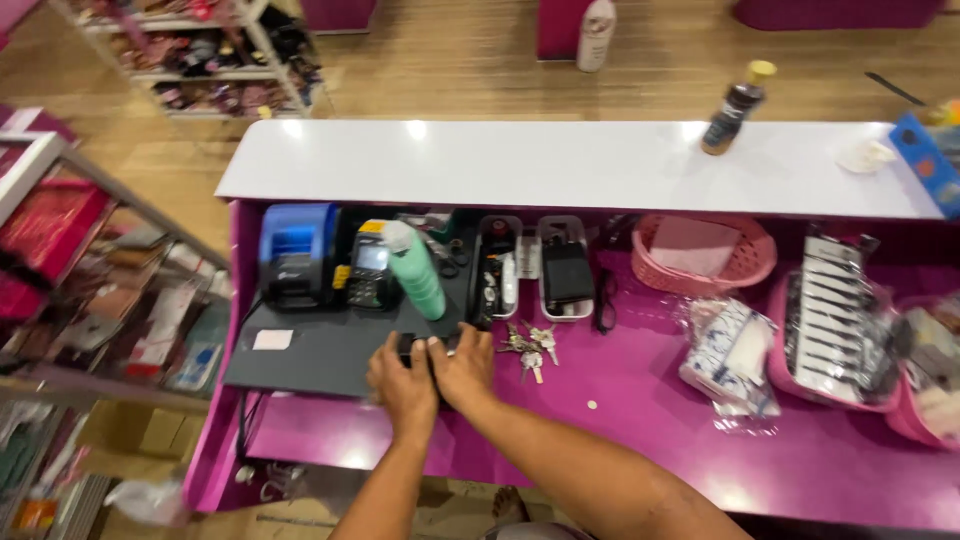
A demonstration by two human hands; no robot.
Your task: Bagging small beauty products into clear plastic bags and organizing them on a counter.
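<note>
Fingers of both hands curl together over a small black object (421, 350) on the edge of a dark mat (320, 352), covering it so fully that its kind cannot be told. The left hand (402, 380) lies over it from the left, knuckles up, fingers bent and close together; the right hand (462, 368) presses in from the right, its fingertips meeting those of the left. Whether either hand truly grips the object or merely rests on it cannot be made out.

Both forearms run down out of the bottom of the frame. Just right of the right hand, a bunch of keys (530, 345) lies on the magenta counter (640, 420), and a small pale coin-like disc (591, 405) sits alone nearer the front edge. Behind the hands a green bottle (417, 272) stands on the mat, partly hiding a card terminal (368, 275); a blue printer (296, 255) stands at its left. Two narrow trays (545, 268) of dark items sit behind the keys, their contents blurred. Further right stand a pink basket (705, 258) and a clear bag (730, 355), while the far-right bins are cut off. A brown bottle (734, 108) stands on the white shelf (560, 165) above.
</note>
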